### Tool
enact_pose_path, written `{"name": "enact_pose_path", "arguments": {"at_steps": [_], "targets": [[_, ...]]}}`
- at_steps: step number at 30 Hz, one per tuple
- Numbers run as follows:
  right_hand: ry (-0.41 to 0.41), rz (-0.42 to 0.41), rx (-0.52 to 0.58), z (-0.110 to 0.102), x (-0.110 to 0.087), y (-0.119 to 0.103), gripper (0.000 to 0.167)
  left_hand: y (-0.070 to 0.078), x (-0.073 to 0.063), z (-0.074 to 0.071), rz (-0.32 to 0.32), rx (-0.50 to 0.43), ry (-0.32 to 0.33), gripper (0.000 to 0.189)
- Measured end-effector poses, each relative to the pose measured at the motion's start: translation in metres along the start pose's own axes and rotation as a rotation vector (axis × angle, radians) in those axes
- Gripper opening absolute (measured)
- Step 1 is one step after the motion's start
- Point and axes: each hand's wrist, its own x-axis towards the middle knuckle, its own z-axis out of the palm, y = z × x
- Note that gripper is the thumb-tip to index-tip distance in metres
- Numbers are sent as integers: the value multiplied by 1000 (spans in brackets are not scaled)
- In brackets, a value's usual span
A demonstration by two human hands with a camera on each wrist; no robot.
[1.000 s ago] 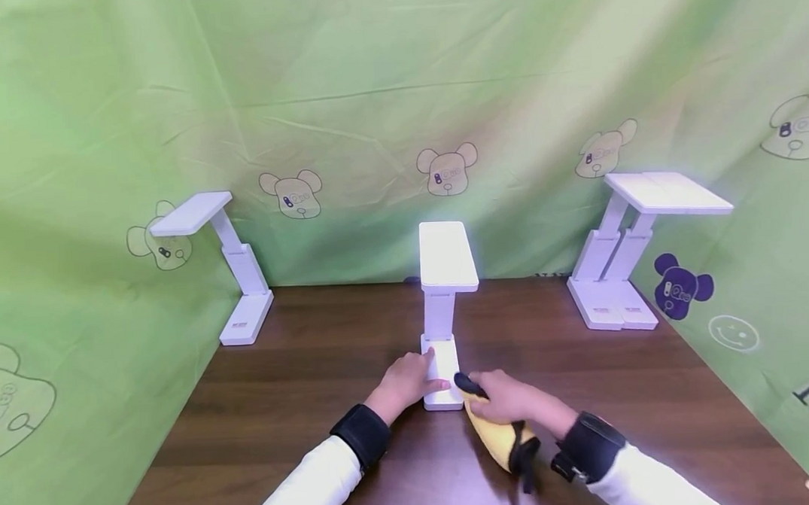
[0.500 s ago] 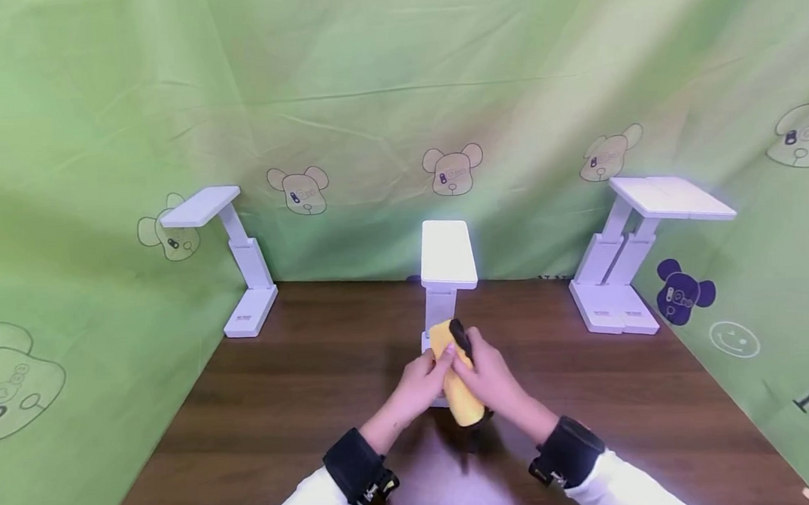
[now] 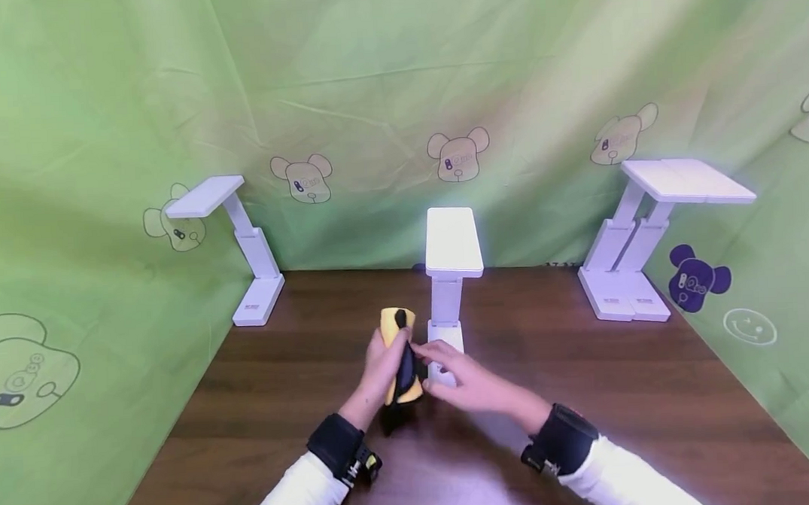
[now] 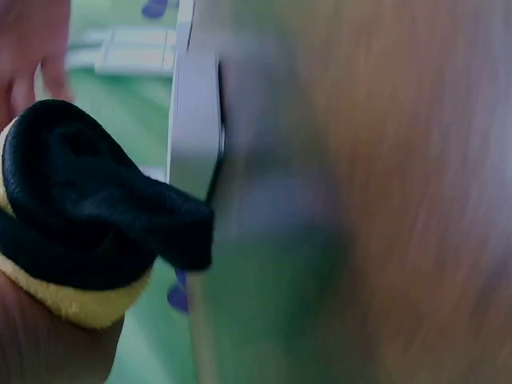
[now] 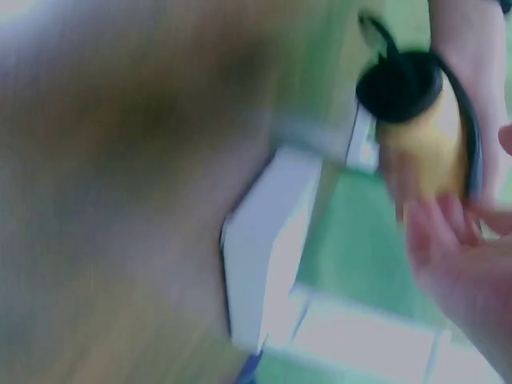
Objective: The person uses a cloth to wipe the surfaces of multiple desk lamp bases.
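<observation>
A yellow fuzzy cloth roll (image 3: 389, 322) with black bands stands near upright above the table; its exact kind cannot be told. My left hand (image 3: 376, 374) grips it, thumb on the front. In the left wrist view a black cloth end (image 4: 112, 192) sticks out of the roll, the yellow edge below it. My right hand (image 3: 467, 381) is at the roll's right side, its extended fingertips at the black band; whether they touch it is unclear. The right wrist view, blurred, has those fingers (image 5: 436, 228) beside the yellow side. A white lamp (image 3: 453, 239) stands just behind the hands.
Another white lamp (image 3: 255, 251) stands at the table's back left corner. Two more white lamps (image 3: 625, 262) stand side by side at the back right. A green printed curtain (image 3: 370, 96) encloses the brown wooden table (image 3: 300, 347) behind and on both sides.
My left hand has left the middle lamp's base and taken the roll. The roll has been lifted, turned and moved left. My right hand, first gripping it, has loosened at its right side.
</observation>
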Motion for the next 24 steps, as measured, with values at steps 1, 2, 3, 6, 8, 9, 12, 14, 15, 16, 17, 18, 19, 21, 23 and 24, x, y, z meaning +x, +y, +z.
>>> {"name": "enact_pose_path", "arguments": {"at_steps": [1, 2, 3, 6, 8, 9, 12, 14, 15, 16, 17, 18, 19, 21, 23, 24], "targets": [[-5, 28, -12, -5, 1, 7, 42, 1, 5, -3, -17, 31, 23, 48], [-5, 65, -45, -10, 3, 15, 35, 2, 11, -6, -36, 75, 36, 52], [-8, 107, -82, -13, 4, 23, 30, 3, 15, -8, -53, 134, 48, 57], [-45, 195, -255, -16, 7, 42, 25, 6, 25, -8, -70, 262, 40, 70], [-82, 189, -333, -13, 8, 49, 27, 6, 29, -5, -61, 314, 30, 69], [-96, 170, -363, -11, 8, 52, 27, 5, 31, -4, -57, 332, 22, 66], [-116, 120, -437, -5, 7, 53, 25, 2, 37, 0, -34, 373, -15, 50], [-127, 117, -468, -2, 8, 52, 23, 0, 42, 2, -20, 406, -35, 39], [-134, 123, -480, -2, 8, 51, 23, 0, 45, 3, -9, 424, -40, 35], [-141, 131, -485, -1, 8, 49, 24, -1, 47, 4, -2, 444, -39, 33], [-153, 139, -490, -1, 8, 47, 25, -1, 50, 5, -2, 463, -35, 31], [-162, 144, -492, -1, 8, 46, 26, -1, 53, 7, 3, 487, -26, 31], [-172, 147, -493, -1, 7, 44, 28, -2, 56, 8, 3, 508, -22, 32], [-190, 148, -501, -1, 5, 41, 32, -3, 61, 11, 17, 552, -9, 37], [-209, 139, -504, 0, 3, 38, 35, -6, 66, 14, 55, 607, 15, 39], [-218, 134, -501, 0, 2, 38, 37, -8, 69, 16, 79, 630, 31, 38]]}}
